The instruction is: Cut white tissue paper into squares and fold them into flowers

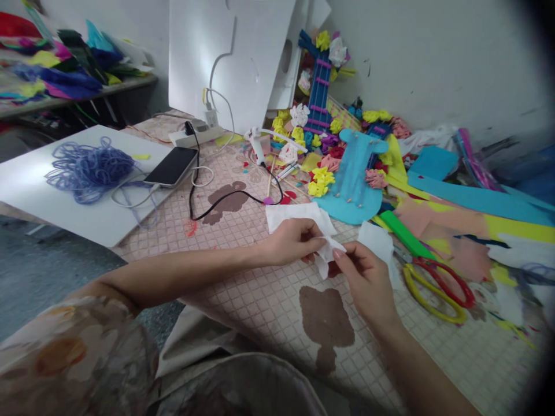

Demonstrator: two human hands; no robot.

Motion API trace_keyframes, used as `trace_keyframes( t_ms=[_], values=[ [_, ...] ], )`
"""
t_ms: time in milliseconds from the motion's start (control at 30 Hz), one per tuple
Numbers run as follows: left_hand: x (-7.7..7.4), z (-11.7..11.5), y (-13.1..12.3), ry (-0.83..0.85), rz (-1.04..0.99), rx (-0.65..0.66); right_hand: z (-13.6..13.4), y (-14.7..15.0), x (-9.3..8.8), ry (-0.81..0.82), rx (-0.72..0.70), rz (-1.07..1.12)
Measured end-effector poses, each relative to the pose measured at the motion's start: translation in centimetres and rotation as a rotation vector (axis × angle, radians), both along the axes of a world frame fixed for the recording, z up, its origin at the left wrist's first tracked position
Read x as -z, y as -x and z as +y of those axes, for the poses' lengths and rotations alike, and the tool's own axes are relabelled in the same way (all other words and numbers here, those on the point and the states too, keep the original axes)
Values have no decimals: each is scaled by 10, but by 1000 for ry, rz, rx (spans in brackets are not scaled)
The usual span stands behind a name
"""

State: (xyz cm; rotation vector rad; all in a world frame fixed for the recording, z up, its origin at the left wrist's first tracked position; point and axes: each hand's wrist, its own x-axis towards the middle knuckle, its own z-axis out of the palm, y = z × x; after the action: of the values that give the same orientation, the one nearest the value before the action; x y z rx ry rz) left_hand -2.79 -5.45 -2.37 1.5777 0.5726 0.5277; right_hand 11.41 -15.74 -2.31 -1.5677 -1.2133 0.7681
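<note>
Between my two hands is a small piece of white crepe paper (328,249), creased and partly folded. My left hand (291,241) pinches its left side, while the thumb and fingers of my right hand (365,276) close on its right side. Flat on the table under and behind my left hand lies a white paper sheet (299,215). Another white paper piece (378,245) lies beyond my right hand. A pair of scissors (433,289) with red and yellow handles rests to the right, beside a green strip (405,231).
A blue cutout (353,179) and yellow paper flowers (321,182) lie at the back. Behind my hands is a white glue gun (256,147) with a black cord. On the left, a phone (171,166) and purple yarn (89,170) rest on a white board (108,222).
</note>
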Motion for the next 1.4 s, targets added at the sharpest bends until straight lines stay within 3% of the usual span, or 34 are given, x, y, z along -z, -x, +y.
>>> trace_keyframes(
  t_ms=[100, 200, 467, 533, 700, 1000, 1167, 1400],
  values=[
    [1, 1, -1, 73, -11, 10, 0, -1, 3, -1, 5, 25],
    [3, 2, -2, 33, -10, 17, 0, -1, 4, 27, -21, 34],
    [-2, -1, 3, -382, 45, 4, 1, 1, 0, 84, -86, 53],
    [-2, -2, 2, -321, 40, 7, 2, -1, 2, 82, -73, 70],
    [3, 1, -2, 38, -42, -6, 2, -4, 7, 49, -19, 185],
    [-7, 3, -4, 372, -22, -37, 4, 0, 5, -2, 43, 372],
    [-8, 3, -4, 358, -9, -35, 4, 2, 3, 9, 25, 399],
    [-1, 2, -3, 225, 102, 178, 5, -2, 7, 3, 40, 347]
  ],
)
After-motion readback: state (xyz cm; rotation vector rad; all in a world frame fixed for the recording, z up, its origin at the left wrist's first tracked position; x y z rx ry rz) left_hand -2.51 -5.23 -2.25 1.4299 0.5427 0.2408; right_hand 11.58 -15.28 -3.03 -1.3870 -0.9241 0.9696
